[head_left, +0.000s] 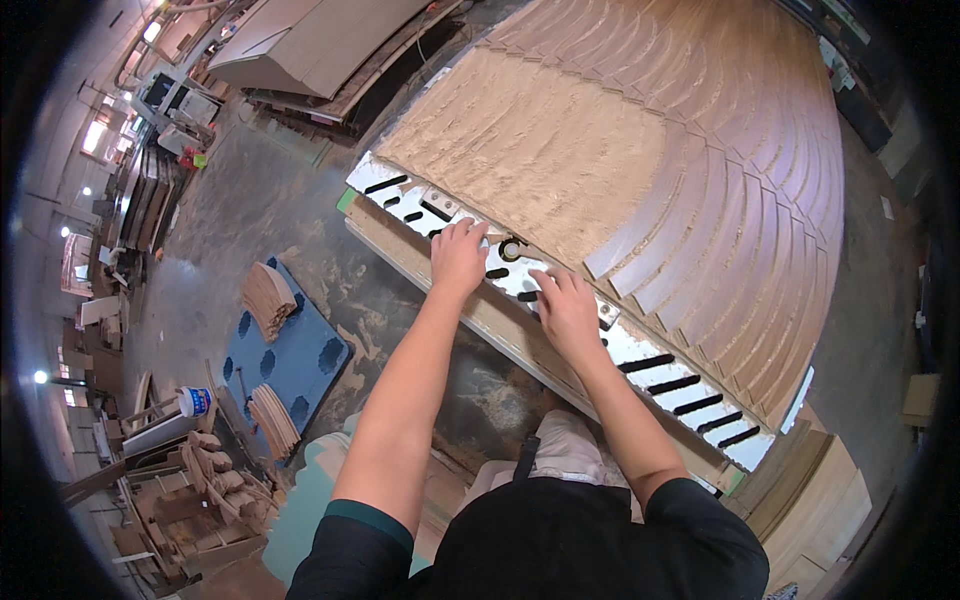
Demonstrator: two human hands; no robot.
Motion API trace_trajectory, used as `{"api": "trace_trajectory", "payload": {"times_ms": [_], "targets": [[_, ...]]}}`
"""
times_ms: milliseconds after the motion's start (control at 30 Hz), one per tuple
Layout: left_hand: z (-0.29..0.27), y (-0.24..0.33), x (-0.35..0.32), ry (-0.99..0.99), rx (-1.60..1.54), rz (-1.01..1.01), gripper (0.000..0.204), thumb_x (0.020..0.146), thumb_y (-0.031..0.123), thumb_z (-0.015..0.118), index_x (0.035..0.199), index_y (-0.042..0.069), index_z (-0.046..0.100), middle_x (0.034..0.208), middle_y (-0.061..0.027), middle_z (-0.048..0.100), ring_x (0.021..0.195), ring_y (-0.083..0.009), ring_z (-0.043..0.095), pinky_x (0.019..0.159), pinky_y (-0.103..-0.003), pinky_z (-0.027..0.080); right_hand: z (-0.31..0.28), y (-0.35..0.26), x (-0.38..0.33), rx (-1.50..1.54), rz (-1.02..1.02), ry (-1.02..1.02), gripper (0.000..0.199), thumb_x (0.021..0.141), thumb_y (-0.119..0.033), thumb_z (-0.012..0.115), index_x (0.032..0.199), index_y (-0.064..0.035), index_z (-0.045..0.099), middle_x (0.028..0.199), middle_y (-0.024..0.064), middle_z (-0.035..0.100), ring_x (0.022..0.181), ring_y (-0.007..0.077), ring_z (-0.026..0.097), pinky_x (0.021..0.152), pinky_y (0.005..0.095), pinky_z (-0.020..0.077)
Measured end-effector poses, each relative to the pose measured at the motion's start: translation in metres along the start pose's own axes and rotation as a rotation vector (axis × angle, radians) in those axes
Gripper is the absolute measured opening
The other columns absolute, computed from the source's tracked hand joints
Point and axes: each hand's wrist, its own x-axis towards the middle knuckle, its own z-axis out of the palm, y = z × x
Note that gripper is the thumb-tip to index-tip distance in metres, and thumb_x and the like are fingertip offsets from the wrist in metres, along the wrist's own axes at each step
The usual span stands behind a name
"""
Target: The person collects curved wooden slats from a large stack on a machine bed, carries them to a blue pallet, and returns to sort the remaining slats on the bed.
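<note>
My left hand [458, 255] rests palm down on a white metal strip with black slots [650, 350] along the near edge of a big work table. My right hand [566, 305] lies flat on the same strip, a little to the right and nearer to me. A small black ring-shaped part [511, 249] sits on the strip between the hands, just right of my left fingers. Beyond the strip, several long curved wooden slats [720, 240] fan out over the table beside a rough, sawdust-coloured surface [530, 140]. Neither hand grips anything.
A blue pallet [290, 365] with two stacks of curved wood pieces [268, 298] lies on the floor at left. A white bucket [195, 402] and wood offcuts [200, 480] pile up at lower left. Boards [310, 45] are stacked at the far side; boxes [810, 500] stand at right.
</note>
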Motion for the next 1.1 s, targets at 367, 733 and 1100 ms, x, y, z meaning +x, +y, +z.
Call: {"api": "trace_trajectory", "payload": {"times_ms": [367, 733, 1100], "targets": [[-0.016, -0.015, 0.005, 0.148, -0.194, 0.026, 0.013, 0.099, 0.017, 0.077, 0.109, 0.013, 0.083, 0.107, -0.0075, 0.077, 0.105, -0.0346, 0.07, 0.098, -0.049, 0.053, 0.051, 0.022, 0.034, -0.098, 0.039, -0.219, 0.04, 0.084, -0.003, 0.071, 0.123, -0.0078, 0.07, 0.122, 0.0185, 0.064, 0.115, 0.0397, 0.063, 0.101, 0.0496, 0.053], [-0.064, 0.051, 0.002, -0.104, -0.855, -0.223, 0.03, 0.102, 0.018, 0.082, 0.127, 0.001, 0.079, 0.106, -0.0094, 0.078, 0.087, -0.0167, 0.074, 0.079, -0.032, 0.06, 0.068, 0.0, 0.073, 1.965, 0.984, 0.176, 0.042, 0.115, -0.029, 0.052, 0.142, -0.0005, 0.066, 0.127, 0.0164, 0.073, 0.115, 0.027, 0.07, 0.102, 0.0449, 0.0589], [-0.017, -0.07, 0.229, 0.092, -0.239, -0.084, 0.035, 0.103, 0.039, 0.073, 0.119, 0.009, 0.082, 0.115, -0.0148, 0.075, 0.111, -0.0406, 0.074, 0.093, -0.052, 0.061, 0.095, 0.064, 0.214, 0.39, 0.74, 0.271, 0.043, 0.106, -0.043, 0.07, 0.123, -0.0035, 0.071, 0.104, 0.0118, 0.075, 0.093, 0.0322, 0.077, 0.083, 0.0457, 0.062]]}}
